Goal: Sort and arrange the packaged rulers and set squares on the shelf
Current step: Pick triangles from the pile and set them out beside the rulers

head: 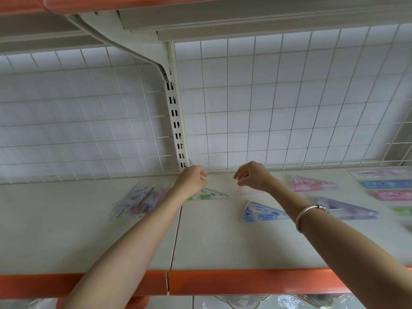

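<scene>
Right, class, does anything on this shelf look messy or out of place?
Yes: the pile of set squares left of the left hand lies jumbled, packs overlapping at odd angles, while the blue set square lies on its own.

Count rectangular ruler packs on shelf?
4, far right, back to front: pale lilac rectangular plastic pack, blue rectangular pack, pink rectangular pack, green rectangular pack. Frame edge may hide more.

Wire grid (267,108) flanks a slotted upright (176,121).
</scene>
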`<state>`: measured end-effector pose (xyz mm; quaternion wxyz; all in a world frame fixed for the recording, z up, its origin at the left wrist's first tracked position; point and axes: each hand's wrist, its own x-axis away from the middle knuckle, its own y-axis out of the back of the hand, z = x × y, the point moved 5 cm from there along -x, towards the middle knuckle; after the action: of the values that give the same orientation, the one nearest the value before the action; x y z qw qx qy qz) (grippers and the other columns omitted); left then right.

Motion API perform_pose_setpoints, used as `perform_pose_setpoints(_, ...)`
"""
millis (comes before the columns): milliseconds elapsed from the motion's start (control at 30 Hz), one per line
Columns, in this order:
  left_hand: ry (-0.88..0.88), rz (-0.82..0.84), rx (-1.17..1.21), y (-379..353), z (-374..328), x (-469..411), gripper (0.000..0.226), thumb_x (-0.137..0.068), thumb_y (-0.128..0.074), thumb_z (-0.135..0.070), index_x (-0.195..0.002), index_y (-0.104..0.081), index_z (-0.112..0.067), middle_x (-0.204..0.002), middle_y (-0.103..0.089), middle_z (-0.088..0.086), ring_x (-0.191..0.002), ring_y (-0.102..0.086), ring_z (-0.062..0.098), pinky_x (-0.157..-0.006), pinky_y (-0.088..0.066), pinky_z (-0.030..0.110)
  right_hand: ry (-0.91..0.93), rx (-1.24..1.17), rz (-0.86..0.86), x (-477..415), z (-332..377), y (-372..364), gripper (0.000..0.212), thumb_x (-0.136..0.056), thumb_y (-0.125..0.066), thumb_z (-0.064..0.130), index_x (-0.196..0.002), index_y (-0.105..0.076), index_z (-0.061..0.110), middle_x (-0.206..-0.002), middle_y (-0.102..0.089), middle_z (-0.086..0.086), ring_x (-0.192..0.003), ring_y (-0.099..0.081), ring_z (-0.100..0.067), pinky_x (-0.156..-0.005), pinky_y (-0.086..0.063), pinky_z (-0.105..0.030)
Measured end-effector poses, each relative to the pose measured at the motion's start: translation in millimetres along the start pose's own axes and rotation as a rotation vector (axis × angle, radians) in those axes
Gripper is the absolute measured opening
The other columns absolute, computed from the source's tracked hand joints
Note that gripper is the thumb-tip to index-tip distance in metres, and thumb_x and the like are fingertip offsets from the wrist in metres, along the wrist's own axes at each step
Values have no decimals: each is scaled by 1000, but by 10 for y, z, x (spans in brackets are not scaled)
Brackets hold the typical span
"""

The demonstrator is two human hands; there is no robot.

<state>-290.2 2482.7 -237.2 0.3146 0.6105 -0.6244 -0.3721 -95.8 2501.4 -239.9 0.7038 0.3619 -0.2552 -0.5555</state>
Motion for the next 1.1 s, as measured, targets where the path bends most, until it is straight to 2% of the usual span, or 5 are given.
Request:
perform_pose_setpoints(167, -168, 92, -32, -273, -354, -29, 31, -89, -63, -18, -120, -63, -14, -123, -62, 2, -114, -55, 17, -94, -39, 24, -19, 53, 9, 116, -248, 143, 22, -77, -73, 4, -98, -72, 11, -101, -70, -4, -84, -62, -11, -79, -48, -19)
perform_pose_setpoints(367, -330, 115, -367, -629, -609, -89, 34, -96, -51, -37, -128, -58, -30, -132, -55, 5, -128, -40, 25, -106, -22, 37, 4, 221, 21, 292, -467, 270, 23, -86, -65, 11, -109, -71, 16, -114, -67, 1, -106, -60, -16, -83, -38, -17)
perform_pose_setpoints(567, -402, 128, -445, -733, -679, -40, 30, -102, -40, -27, -121, -63, -32, -127, -60, -2, -134, -31, 19, -110, -8, 39, 18, 320, 35, 425, -644, 275, 25, -93, -53, 19, -109, -72, 21, -114, -69, 5, -109, -60, -16, -96, -45, -31)
perform_pose_setpoints(933, -386, 175, -424, -735, -756, 46, 34, -103, -36, -24, -128, -59, -30, -134, -55, -5, -134, -30, 19, -110, -9, 39, 30, 335, 28, 564, -671, 282, 27, -96, -49, 22, -115, -69, 22, -122, -65, 6, -113, -59, -18, -98, -45, -33)
perform_pose_setpoints(1100, -427, 84, -370, -632, -773, 131, 35, -102, -40, -25, -133, -54, -30, -138, -50, -15, -131, -31, 14, -107, -12, 38, 87, 286, -40, 709, -564, 371, 27, -96, -50, 21, -118, -67, 22, -127, -61, 8, -118, -56, -12, -101, -41, -27)
